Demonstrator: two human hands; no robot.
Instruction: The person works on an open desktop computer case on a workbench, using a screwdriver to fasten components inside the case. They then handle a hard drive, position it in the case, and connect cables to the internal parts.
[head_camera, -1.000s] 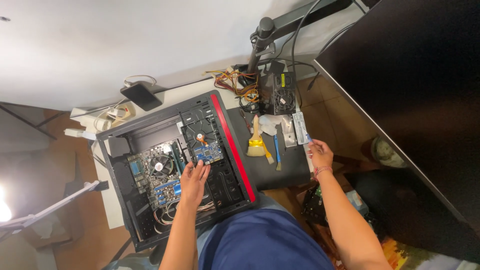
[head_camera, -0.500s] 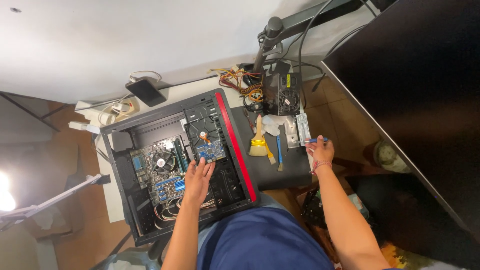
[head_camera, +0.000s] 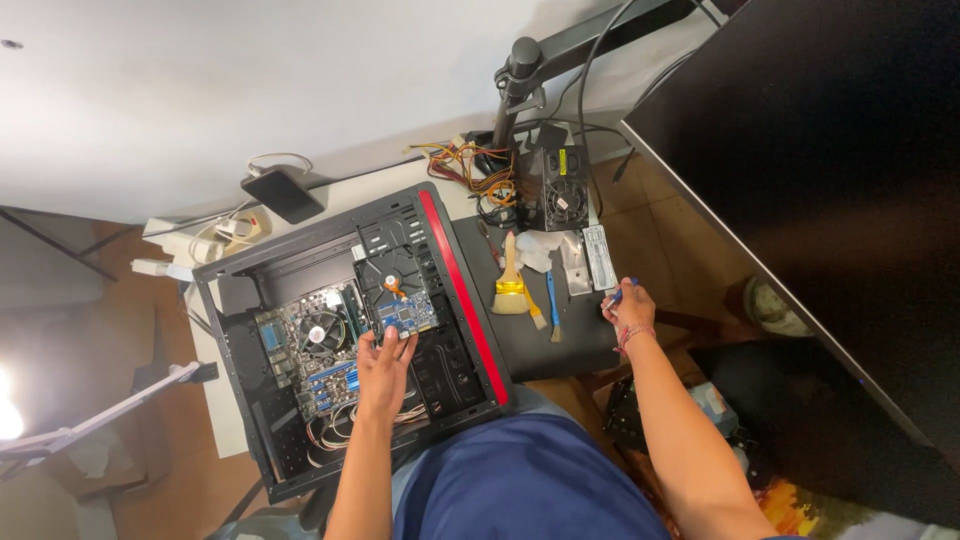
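Note:
A black computer case (head_camera: 250, 430) with a red edge lies open on its side in front of me. Inside it sit a motherboard (head_camera: 305, 345) with a round fan and a hard drive (head_camera: 395, 300) with a blue circuit board. My left hand (head_camera: 385, 365) rests inside the case, fingers spread, touching the lower edge of the hard drive. At the right edge of a black mat (head_camera: 560, 345), my right hand (head_camera: 628, 305) pinches a small blue-handled tool (head_camera: 618, 293).
On the mat lie a yellow-banded brush (head_camera: 510, 280), a blue-handled tool (head_camera: 552, 300), white cloth and silver parts (head_camera: 590, 258). A power supply (head_camera: 560, 195) with coloured cables (head_camera: 470, 170) sits behind. A monitor arm (head_camera: 520, 80) rises there. A large dark screen (head_camera: 820, 160) fills the right.
The view has shifted slightly. Both hands stay in about the same places, left in the case, right at the mat's edge.

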